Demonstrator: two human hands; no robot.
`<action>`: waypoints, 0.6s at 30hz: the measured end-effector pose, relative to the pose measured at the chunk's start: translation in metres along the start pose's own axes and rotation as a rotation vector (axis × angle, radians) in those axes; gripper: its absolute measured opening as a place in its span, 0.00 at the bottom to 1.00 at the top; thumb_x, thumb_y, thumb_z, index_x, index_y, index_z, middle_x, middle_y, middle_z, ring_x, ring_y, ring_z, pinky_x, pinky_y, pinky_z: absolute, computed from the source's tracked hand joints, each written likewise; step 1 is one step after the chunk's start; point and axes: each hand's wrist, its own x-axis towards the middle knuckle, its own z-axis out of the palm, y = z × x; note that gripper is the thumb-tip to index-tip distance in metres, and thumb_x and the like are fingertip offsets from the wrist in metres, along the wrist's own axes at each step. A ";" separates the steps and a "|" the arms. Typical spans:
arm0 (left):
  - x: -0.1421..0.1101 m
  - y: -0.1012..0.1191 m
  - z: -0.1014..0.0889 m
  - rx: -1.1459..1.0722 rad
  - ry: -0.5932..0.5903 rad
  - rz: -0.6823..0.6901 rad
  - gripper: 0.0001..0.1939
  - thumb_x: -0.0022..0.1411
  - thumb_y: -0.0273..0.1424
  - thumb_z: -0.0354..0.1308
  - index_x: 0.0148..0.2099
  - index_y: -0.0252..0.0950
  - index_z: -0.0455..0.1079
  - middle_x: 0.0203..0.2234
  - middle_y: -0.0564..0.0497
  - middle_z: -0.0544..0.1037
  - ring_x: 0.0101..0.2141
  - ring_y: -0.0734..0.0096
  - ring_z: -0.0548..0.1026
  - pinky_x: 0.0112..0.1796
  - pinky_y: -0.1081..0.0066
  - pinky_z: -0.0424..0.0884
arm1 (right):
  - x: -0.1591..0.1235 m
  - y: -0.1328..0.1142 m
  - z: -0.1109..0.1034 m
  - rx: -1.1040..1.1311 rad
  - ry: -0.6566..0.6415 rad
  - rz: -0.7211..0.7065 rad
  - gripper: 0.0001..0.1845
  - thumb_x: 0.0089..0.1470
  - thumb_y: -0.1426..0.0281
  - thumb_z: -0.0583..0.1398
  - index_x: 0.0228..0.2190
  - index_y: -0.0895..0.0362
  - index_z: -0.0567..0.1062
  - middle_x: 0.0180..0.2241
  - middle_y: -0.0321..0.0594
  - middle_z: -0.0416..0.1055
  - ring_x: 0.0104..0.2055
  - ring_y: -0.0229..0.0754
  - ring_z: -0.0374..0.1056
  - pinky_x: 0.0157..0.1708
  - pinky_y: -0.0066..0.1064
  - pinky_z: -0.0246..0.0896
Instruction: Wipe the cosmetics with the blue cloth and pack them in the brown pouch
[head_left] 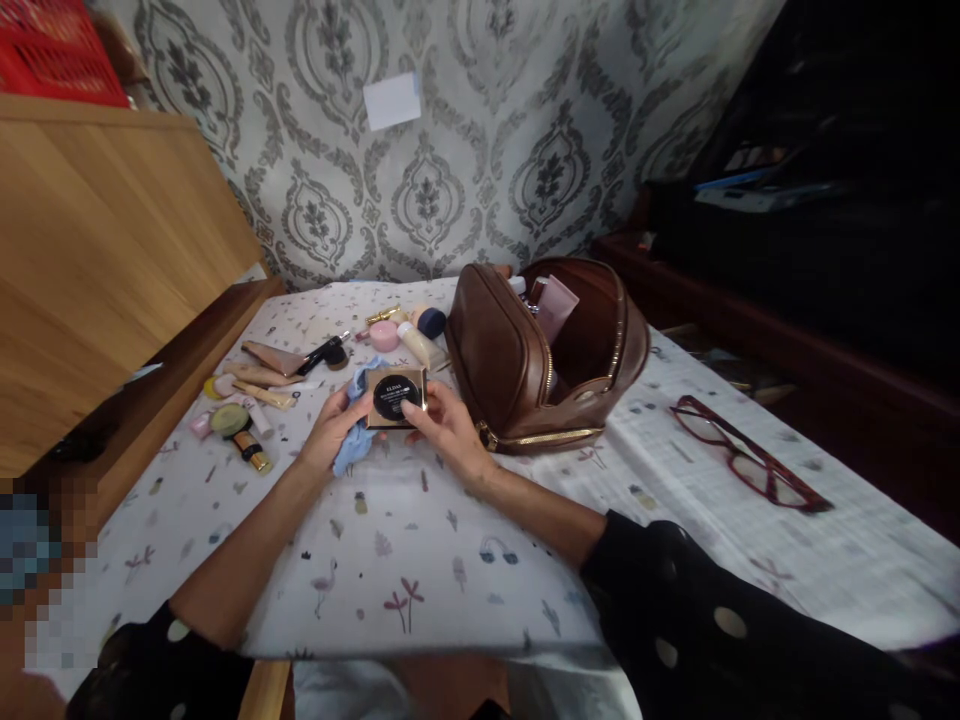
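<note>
Gripping a gold cosmetic case over the printed tablecloth, the left hand also clasped a blue cloth, while the right hand held the opposite edge. From the case, an open brown zippered bag stood between two and three o'clock, red-framed glasses lay at three, a pink jar near twelve.

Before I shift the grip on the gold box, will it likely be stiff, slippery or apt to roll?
The gold box looks stiff, its edges running straight between the left hand and right hand. Its metallic-looking sheen suggests it could be slippery. If pushed, it would probably slide rather than roll, given its squared corners.
</note>
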 end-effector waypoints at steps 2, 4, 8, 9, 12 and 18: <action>0.001 0.002 -0.001 0.010 0.012 -0.003 0.22 0.49 0.44 0.72 0.40 0.34 0.74 0.24 0.54 0.78 0.19 0.76 0.72 0.19 0.76 0.69 | -0.002 -0.003 0.002 -0.029 -0.029 -0.006 0.22 0.52 0.50 0.65 0.39 0.53 0.70 0.35 0.39 0.73 0.38 0.43 0.71 0.27 0.31 0.67; 0.002 0.002 -0.002 0.013 0.053 -0.005 0.23 0.47 0.46 0.72 0.38 0.34 0.74 0.22 0.55 0.76 0.17 0.78 0.69 0.16 0.77 0.66 | -0.004 -0.007 0.003 -0.048 -0.044 -0.008 0.21 0.53 0.51 0.64 0.40 0.53 0.72 0.34 0.39 0.73 0.35 0.42 0.69 0.27 0.31 0.65; 0.003 -0.003 -0.004 0.056 0.176 -0.017 0.25 0.45 0.49 0.73 0.36 0.35 0.74 0.19 0.58 0.73 0.14 0.81 0.65 0.14 0.79 0.62 | -0.004 -0.010 0.004 -0.038 -0.042 0.027 0.24 0.51 0.53 0.66 0.45 0.54 0.72 0.37 0.40 0.73 0.33 0.41 0.68 0.24 0.29 0.60; 0.004 -0.005 -0.005 0.069 0.187 -0.009 0.25 0.45 0.50 0.72 0.37 0.35 0.74 0.19 0.58 0.73 0.15 0.80 0.66 0.15 0.79 0.63 | -0.004 -0.010 0.004 -0.029 -0.037 0.039 0.25 0.50 0.54 0.67 0.45 0.54 0.72 0.37 0.40 0.73 0.33 0.40 0.68 0.23 0.29 0.59; 0.008 -0.010 -0.008 0.101 0.172 0.035 0.26 0.48 0.51 0.70 0.38 0.34 0.76 0.23 0.54 0.78 0.21 0.76 0.74 0.24 0.77 0.71 | -0.003 -0.008 0.004 0.001 -0.030 0.071 0.26 0.46 0.55 0.69 0.43 0.54 0.70 0.36 0.39 0.73 0.32 0.40 0.68 0.22 0.28 0.58; 0.007 -0.012 -0.010 0.130 0.171 -0.023 0.27 0.50 0.55 0.67 0.32 0.34 0.75 0.18 0.54 0.76 0.18 0.74 0.72 0.21 0.75 0.69 | -0.003 -0.008 0.005 -0.012 -0.053 -0.021 0.28 0.43 0.55 0.72 0.41 0.52 0.69 0.40 0.40 0.74 0.44 0.46 0.72 0.44 0.39 0.70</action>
